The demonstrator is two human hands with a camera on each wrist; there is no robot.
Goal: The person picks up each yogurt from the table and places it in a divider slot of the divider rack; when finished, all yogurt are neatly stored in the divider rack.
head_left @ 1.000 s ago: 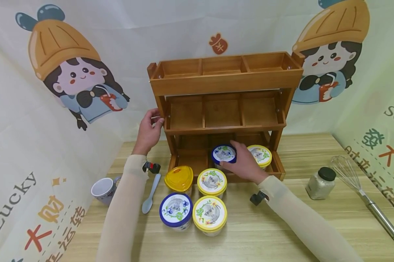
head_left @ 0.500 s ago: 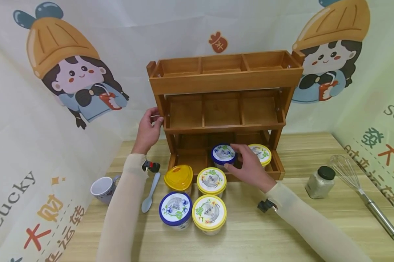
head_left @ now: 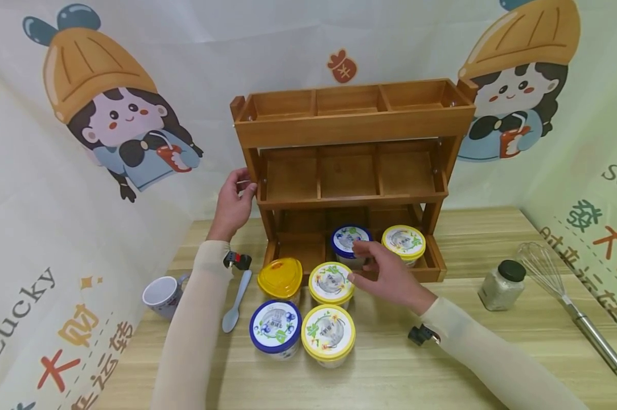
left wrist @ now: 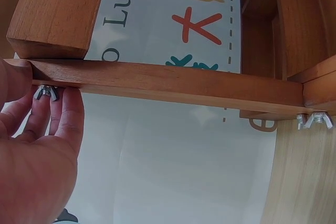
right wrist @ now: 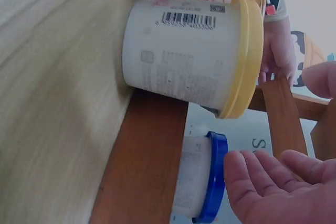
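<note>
My left hand [head_left: 231, 206] holds the left side post of a three-tier wooden rack [head_left: 349, 135]. In the left wrist view its thumb lies on one side of the post [left wrist: 184, 82] and its fingers on the other, around a wing nut [left wrist: 46, 93]. My right hand [head_left: 393, 278], fingers loosely bent and holding nothing, hovers in front of the bottom tier. Its fingertips overlap a blue-lidded tub [head_left: 343, 239] in the middle compartment. Beside that, a yellow-lidded tub [head_left: 403, 241] sits in the right compartment. Below my thumb stands another yellow-lidded tub [head_left: 330, 280] on the table.
In front of the rack stand a yellow-lidded tub [head_left: 328, 335], a blue-lidded tub [head_left: 275, 328] and a container with a rounded triangular yellow lid [head_left: 279, 278]. A pale spoon [head_left: 233, 316] and a mug [head_left: 161, 297] lie left; a black-capped jar [head_left: 500, 289] and a whisk [head_left: 570, 304] right.
My right hand has let go of the blue-lidded tub in the middle compartment and drawn back toward me, uncovering the yellow-lidded tub beside it. The left hand stays on the post.
</note>
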